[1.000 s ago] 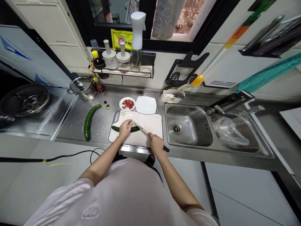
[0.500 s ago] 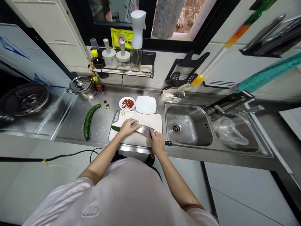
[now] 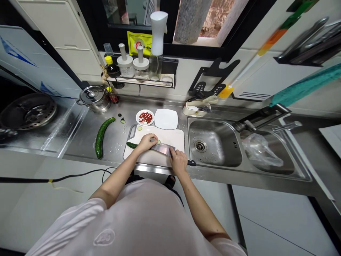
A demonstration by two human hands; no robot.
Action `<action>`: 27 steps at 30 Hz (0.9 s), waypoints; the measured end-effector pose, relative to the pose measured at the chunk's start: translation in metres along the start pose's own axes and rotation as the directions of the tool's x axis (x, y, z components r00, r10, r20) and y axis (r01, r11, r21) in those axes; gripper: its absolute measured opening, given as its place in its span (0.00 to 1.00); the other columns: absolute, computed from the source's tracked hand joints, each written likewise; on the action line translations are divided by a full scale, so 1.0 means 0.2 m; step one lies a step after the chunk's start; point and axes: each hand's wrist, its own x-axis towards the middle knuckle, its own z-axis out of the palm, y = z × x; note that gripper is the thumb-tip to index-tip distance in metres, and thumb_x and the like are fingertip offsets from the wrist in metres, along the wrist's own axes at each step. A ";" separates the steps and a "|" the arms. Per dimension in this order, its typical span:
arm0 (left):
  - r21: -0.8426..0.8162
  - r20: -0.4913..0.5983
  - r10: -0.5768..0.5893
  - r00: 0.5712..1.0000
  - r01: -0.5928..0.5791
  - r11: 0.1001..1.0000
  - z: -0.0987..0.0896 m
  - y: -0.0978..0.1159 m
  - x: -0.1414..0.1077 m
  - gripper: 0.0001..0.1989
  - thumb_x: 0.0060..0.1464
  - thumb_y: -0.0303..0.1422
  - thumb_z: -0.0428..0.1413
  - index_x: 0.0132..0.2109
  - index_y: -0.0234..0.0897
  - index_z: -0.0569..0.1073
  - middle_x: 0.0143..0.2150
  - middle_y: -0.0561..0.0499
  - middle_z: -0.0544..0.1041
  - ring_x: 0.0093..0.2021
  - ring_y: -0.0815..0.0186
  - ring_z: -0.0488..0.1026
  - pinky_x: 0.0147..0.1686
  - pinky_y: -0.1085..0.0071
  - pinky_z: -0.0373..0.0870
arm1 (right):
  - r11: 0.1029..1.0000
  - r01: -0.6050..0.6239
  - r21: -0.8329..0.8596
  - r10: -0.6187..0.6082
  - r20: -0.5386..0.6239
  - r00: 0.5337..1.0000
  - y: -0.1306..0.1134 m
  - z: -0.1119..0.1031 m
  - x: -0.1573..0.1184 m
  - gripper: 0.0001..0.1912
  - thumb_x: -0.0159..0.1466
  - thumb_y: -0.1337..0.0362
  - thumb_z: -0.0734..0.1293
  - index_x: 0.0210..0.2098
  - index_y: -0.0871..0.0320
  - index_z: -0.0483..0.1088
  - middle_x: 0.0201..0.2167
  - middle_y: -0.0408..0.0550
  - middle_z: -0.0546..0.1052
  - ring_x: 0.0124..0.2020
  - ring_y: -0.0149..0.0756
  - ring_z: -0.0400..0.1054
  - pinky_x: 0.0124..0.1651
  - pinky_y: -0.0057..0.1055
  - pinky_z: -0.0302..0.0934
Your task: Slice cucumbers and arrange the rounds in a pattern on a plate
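Note:
My right hand [image 3: 179, 161] is wrapped around a kitchen knife, and its black handle end [image 3: 191, 163] sticks out to the right. The broad steel blade [image 3: 163, 149] lies low over a white cutting board [image 3: 176, 137], pointing left. My left hand [image 3: 147, 143] has its thumb and fingers pinched together at a thin cucumber slice [image 3: 158, 142] by the blade's upper edge. A cut cucumber [image 3: 131, 145] lies on the board, mostly hidden beneath my left hand. Another cucumber slice [image 3: 140, 128] rests near the board's top left corner.
A whole cucumber [image 3: 102, 137] lies on the steel counter at left, near some trimmed ends [image 3: 122, 121]. Behind the board stand a plate of chopped red pieces [image 3: 137, 118] and a white square plate [image 3: 166, 118]. A sink [image 3: 215, 142] is at right, a lidded pot [image 3: 93, 99] at back left.
My left fingers have drawn closer together around the slice, which is now more covered. The knife and my right hand stay nearly in place; the view has shifted slightly.

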 end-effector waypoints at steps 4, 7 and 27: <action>-0.138 -0.195 -0.233 0.953 0.208 0.968 0.01 -0.12 0.04 0.08 0.48 0.37 0.57 0.35 0.38 0.73 0.28 0.54 0.75 0.29 0.70 0.70 0.33 0.73 0.67 | 0.999 -0.046 -0.001 0.046 0.005 0.999 0.03 0.02 0.00 0.24 0.65 0.63 0.60 0.60 0.54 0.61 0.41 0.52 0.71 0.43 0.41 0.61 0.47 0.33 0.47; -0.162 -0.300 -0.359 0.884 0.324 0.932 -0.03 -0.24 0.07 0.07 0.46 0.35 0.58 0.34 0.37 0.73 0.29 0.54 0.75 0.29 0.70 0.71 0.33 0.74 0.67 | 0.996 -0.085 0.001 0.085 0.002 0.996 0.05 0.03 -0.01 0.24 0.64 0.64 0.60 0.59 0.54 0.62 0.41 0.52 0.72 0.43 0.40 0.62 0.46 0.32 0.47; 0.309 -0.496 -0.392 0.775 0.579 0.755 -0.14 -0.37 0.21 0.11 0.53 0.31 0.52 0.43 0.41 0.74 0.36 0.48 0.77 0.37 0.61 0.72 0.38 0.70 0.62 | 0.994 -0.100 0.046 0.103 -0.088 0.991 0.08 0.11 -0.02 0.21 0.61 0.64 0.63 0.54 0.53 0.67 0.38 0.48 0.74 0.39 0.37 0.65 0.43 0.30 0.49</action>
